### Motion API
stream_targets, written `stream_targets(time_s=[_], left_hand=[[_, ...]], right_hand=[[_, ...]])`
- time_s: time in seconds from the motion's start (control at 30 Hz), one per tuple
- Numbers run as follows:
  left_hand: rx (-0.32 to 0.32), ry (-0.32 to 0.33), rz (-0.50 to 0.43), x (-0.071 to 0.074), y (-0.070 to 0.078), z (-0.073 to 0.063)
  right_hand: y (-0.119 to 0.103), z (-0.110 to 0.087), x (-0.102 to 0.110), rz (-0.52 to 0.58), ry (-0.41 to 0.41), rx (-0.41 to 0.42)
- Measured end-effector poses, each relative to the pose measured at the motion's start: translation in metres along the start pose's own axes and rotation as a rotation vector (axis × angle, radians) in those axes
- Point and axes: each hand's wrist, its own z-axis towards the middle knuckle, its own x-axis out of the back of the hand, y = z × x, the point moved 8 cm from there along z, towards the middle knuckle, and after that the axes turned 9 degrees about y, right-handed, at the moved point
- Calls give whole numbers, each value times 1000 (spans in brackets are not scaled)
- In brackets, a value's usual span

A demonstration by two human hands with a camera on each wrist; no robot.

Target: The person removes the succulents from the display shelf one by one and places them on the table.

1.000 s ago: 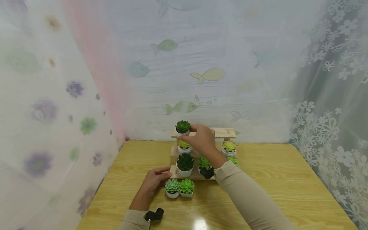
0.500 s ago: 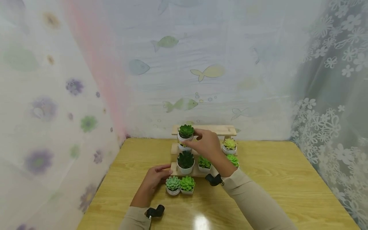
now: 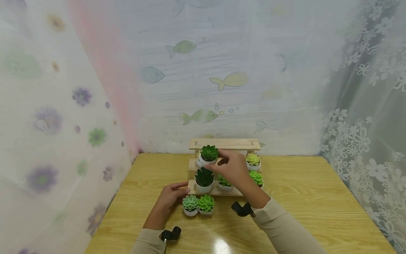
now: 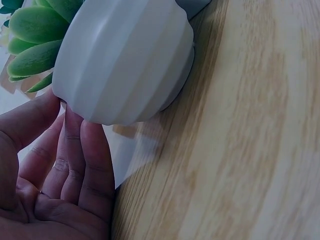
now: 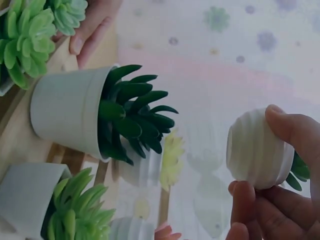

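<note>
My right hand (image 3: pixel 234 168) pinches a dark green succulent (image 3: pixel 209 153) in a ribbed white pot (image 5: pixel 252 150) between thumb and fingers. In the right wrist view that pot hangs clear of the shelves. A tiered wooden plant stand (image 3: pixel 225 144) stands at the back of the table. My left hand (image 3: pixel 168 198) grips the left end of its lowest shelf, fingers behind and thumb in front. On that shelf sits a darker spiky succulent (image 3: pixel 204 178), just below the held one in the head view. A white pot (image 4: pixel 120 60) hides part of the left fingertips' grip in the left wrist view.
In front of the stand, a pale green succulent (image 3: pixel 190 204) and a bright green succulent (image 3: pixel 206 203) stand side by side on the table (image 3: pixel 304 204). A yellow succulent (image 3: pixel 253 159) and more green succulents (image 3: pixel 255 177) stand toward the right. A patterned curtain (image 3: pixel 190 88) hangs behind.
My right hand has carried the succulent off the top shelf, down, rightward and toward me. The top shelf's left end now shows bare. My left hand has stayed at the lowest shelf.
</note>
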Motion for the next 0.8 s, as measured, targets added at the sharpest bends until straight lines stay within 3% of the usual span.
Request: stream_targets(time_s=[0.3,0.57,0.8], left_hand=[[3,-31,-1,4,-2,25],[4,-8,5,5,-2,16],[5,-4,9,2,-3,10]], right_hand=[[10,-3,-3,26,17,-17],[18,-23,1,44,-41,-78],[25,-40,8,26,-30,-80]])
